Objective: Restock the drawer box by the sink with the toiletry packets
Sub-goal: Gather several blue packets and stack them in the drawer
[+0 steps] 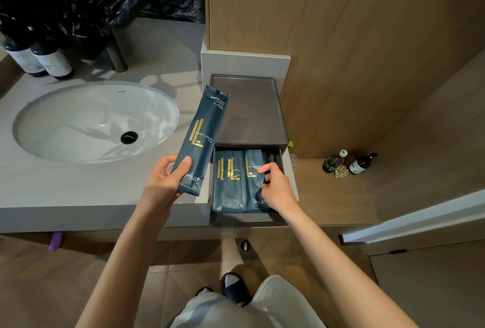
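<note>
1. Closest to the camera: the person's pale trousers (pixel 262 306) and a dark slipper (pixel 233 288) on a brown tile floor (pixel 78 275).
2. Grey counter (pixel 78 186) with a white oval sink (pixel 78 123), dark bottles (pixel 39 60) behind it, wood panelling on the right.
3. The drawer box (pixel 249 110) sits right of the sink, drawer (pixel 246 217) pulled out with blue packets (pixel 231 186) lying in a row.
4. Left hand (pixel 164 183) is clamped on another blue packet (pixel 202 138), tilted up over the counter.
5. Right hand (pixel 275 186) pinches the rightmost packet (pixel 253 178) in the drawer.
</note>
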`<action>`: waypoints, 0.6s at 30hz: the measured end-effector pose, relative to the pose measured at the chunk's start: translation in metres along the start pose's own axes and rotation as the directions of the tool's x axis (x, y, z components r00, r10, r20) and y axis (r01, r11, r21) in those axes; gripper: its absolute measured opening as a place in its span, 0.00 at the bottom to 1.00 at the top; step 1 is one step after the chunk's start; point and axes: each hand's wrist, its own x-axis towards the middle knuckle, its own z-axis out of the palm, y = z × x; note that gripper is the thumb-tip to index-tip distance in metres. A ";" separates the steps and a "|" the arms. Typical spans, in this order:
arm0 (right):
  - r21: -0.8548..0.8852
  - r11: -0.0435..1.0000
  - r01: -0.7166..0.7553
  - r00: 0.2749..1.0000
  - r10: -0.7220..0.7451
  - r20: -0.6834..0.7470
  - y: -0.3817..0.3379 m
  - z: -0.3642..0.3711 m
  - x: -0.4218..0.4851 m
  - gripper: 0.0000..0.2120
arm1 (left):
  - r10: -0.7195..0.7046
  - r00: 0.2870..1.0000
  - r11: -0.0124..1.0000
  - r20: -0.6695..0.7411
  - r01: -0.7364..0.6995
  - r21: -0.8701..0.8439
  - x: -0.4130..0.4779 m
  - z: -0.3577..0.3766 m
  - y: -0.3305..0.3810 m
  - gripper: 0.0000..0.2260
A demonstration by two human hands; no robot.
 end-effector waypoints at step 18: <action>-0.550 0.772 0.318 0.944 -0.308 0.114 -0.009 -0.003 -0.009 0.26 | 0.005 1.000 1.000 -0.016 -0.005 -0.009 -0.001 -0.005 0.001 0.04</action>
